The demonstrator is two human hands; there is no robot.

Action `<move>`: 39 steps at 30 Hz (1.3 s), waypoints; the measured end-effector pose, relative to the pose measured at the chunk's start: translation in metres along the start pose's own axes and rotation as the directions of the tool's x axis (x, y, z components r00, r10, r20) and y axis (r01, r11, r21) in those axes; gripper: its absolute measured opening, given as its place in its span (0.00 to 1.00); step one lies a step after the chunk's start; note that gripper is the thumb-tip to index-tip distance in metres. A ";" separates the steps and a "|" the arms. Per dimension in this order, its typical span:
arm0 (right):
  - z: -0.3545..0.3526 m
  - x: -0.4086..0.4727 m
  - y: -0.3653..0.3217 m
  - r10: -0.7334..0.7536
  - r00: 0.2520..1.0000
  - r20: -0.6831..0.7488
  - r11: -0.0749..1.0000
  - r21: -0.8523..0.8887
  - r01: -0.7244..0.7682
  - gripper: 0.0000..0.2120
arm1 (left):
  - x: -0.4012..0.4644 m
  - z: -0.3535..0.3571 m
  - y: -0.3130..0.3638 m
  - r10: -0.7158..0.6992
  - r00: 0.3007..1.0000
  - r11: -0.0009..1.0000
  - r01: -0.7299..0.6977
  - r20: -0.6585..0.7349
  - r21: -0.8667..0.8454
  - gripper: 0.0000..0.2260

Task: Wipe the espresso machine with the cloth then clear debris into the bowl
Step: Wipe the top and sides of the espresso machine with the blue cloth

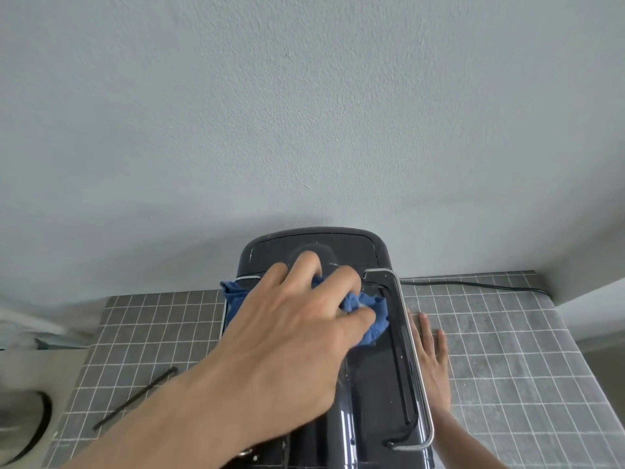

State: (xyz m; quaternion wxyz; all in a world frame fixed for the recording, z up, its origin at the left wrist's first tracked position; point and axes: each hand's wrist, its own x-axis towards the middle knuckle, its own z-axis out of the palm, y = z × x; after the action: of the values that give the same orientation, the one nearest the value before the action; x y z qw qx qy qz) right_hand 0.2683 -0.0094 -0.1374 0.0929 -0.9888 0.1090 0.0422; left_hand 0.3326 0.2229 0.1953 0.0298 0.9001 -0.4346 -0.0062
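Two hands are at work: our left hand (291, 333) bunches the blue cloth (368, 316) against the top of the black espresso machine (378, 377), fingers curled into it, while our right hand (434, 360) lies flat with straight fingers against the machine's right side, by the chrome rail (411, 333). The machine stands on the tiled desk (507, 350) by the wall. The cloth looks soft and light, best held crumpled; the glossy body seems heavy, stiff, likely slippery, so bracing its side suits.

Espresso machine (378, 384) sits on the counter (507, 333) against the wall (304, 113), cloth (370, 316) on top, rod (135, 397) lying off to its left.
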 end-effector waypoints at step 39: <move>0.000 0.003 -0.001 0.039 0.996 0.078 0.998 -0.051 -0.035 0.34 | 0.003 0.005 0.019 0.115 0.991 0.982 -0.124 -0.069 -0.140 0.08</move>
State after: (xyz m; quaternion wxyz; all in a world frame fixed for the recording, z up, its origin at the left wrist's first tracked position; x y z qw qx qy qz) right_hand 0.2713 -0.0086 -0.1372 0.0716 -0.9861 0.1227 0.0857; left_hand 0.3195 0.2083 0.1919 0.1080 0.8676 -0.4854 -0.0086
